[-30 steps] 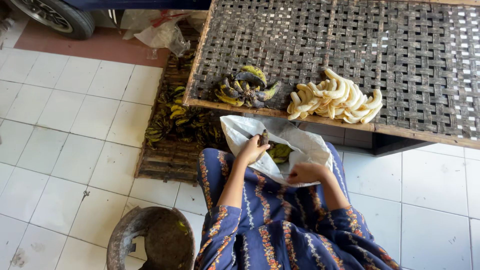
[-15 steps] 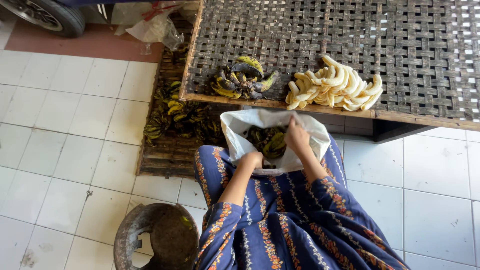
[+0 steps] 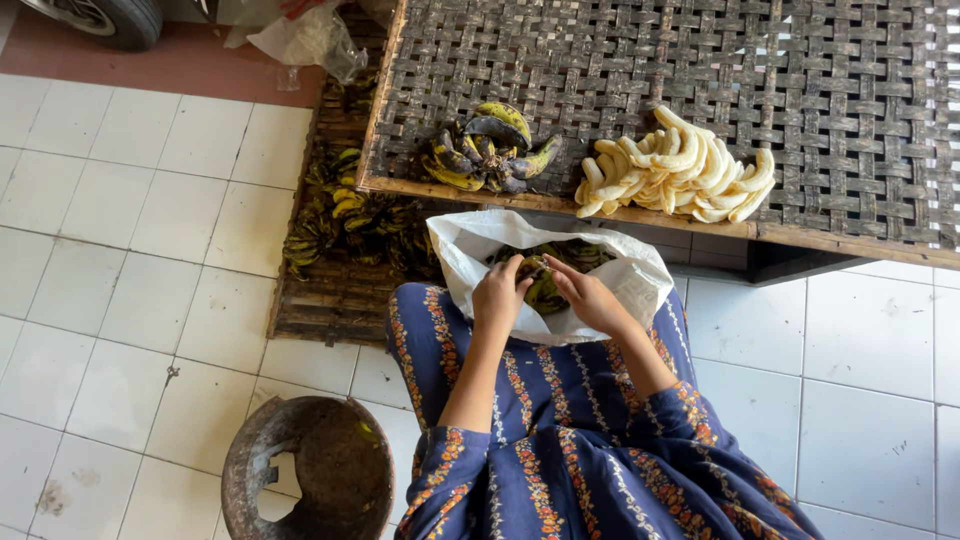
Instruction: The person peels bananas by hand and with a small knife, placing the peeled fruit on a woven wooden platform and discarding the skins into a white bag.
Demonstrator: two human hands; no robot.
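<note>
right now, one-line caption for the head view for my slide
Both hands, left hand and right hand, grip a banana over a white bag.

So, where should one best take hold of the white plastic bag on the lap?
Probably at the rolled-down rim of the white plastic bag, on its right side, coming from above. The mouth gapes upward, both hands fill the middle, and the rim there is free.

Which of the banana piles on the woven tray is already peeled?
The pale cream pile at the tray's front edge, right side. The other pile, to its left, is dark green-yellow, skins on.
</note>
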